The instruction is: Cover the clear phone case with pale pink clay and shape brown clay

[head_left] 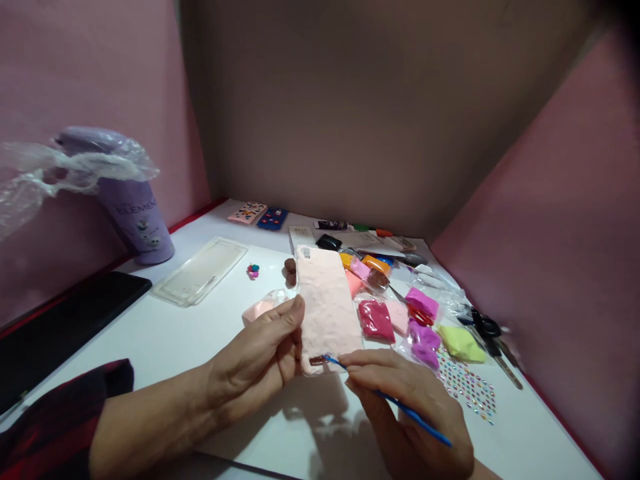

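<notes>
Pink clay-coated phone case [327, 308] sits pinched in the left hand [260, 353] for steadiness — right hand [405, 393] fingers grip a blue tool [385, 397], tip touching the case's six-o'clock edge.

At centre frame the phone case [327, 310] wears a matt, lumpy pink clay coat. Right of it, clay bags [400, 313] are glossy plastic. The counter [165, 340] is smooth white; upper left, crinkled clear film [55, 170].

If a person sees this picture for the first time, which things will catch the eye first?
First, the pale pink phone case at the centre, held by the left hand, while the right hand puts a thin blue tool to its near end. Next, bright clay packets lie right of it, and a purple cup stands far left.
</notes>
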### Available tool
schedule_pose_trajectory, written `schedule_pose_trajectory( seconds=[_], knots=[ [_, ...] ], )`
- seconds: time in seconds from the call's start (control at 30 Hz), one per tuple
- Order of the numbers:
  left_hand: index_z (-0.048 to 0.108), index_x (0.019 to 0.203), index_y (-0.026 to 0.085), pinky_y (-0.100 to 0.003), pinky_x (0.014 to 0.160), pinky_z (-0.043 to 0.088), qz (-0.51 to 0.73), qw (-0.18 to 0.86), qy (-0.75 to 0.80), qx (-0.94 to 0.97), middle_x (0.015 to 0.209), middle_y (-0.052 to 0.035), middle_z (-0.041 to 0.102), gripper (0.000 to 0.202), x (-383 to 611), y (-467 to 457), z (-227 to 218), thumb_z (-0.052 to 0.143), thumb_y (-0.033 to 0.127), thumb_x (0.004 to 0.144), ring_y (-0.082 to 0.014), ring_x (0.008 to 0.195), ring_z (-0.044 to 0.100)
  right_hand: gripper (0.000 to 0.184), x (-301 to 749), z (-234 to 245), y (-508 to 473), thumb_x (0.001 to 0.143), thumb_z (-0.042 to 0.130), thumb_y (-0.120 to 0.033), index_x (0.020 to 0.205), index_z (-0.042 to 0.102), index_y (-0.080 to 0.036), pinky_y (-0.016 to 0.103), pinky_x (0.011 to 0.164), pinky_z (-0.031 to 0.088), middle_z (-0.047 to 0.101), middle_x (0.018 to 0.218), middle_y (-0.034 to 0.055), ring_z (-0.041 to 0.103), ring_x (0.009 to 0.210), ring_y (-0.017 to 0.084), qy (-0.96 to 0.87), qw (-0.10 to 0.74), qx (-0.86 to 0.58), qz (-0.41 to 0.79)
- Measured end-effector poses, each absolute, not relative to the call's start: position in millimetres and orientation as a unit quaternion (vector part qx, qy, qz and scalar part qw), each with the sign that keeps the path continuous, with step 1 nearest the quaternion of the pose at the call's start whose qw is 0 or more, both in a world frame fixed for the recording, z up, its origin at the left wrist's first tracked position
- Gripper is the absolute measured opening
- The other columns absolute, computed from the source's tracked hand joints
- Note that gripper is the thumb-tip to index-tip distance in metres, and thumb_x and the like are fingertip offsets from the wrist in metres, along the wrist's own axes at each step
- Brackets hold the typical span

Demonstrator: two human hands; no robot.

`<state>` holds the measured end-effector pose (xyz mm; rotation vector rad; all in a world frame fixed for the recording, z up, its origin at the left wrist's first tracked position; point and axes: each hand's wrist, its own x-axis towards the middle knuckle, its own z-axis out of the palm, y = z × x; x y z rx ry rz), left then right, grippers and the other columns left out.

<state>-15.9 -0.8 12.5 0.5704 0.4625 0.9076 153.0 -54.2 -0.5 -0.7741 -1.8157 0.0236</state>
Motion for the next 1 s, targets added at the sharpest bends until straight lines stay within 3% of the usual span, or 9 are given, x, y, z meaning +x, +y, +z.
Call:
schedule_pose_trajectory(
  seconds=[0.57,1.0],
  knots=[
    [0.052,0.124,0.013,-0.036,0.092,0.048,0.432,0.834,0.222,0.261,0.107,-0.0131,0.067,0.035,-16.1,-0.4,12.4,0.047,0.025,0.092,-0.0226,0.101,0.062,0.032,150.8,2.1,-53.7,0.069,0.058,0.009,0.092,0.066,-0.012,0.024,0.070,0.056,0.072,0.086,0.0054,0.069,0.081,0.015,-0.748,0.584,-0.314,0.030],
    [0.054,0.122,0.013,-0.036,0.089,0.048,0.437,0.838,0.215,0.245,0.104,-0.0132,0.068,0.032,-15.8,-2.6,16.2,0.045,0.024,0.092,-0.0222,0.098,0.063,0.029,157.9,2.1,-56.3,0.070,0.059,0.007,0.090,0.068,-0.012,0.024,0.069,0.056,0.072,0.087,0.0068,0.068,0.082,0.015,-0.772,0.554,-0.310,0.001]
  ],
)
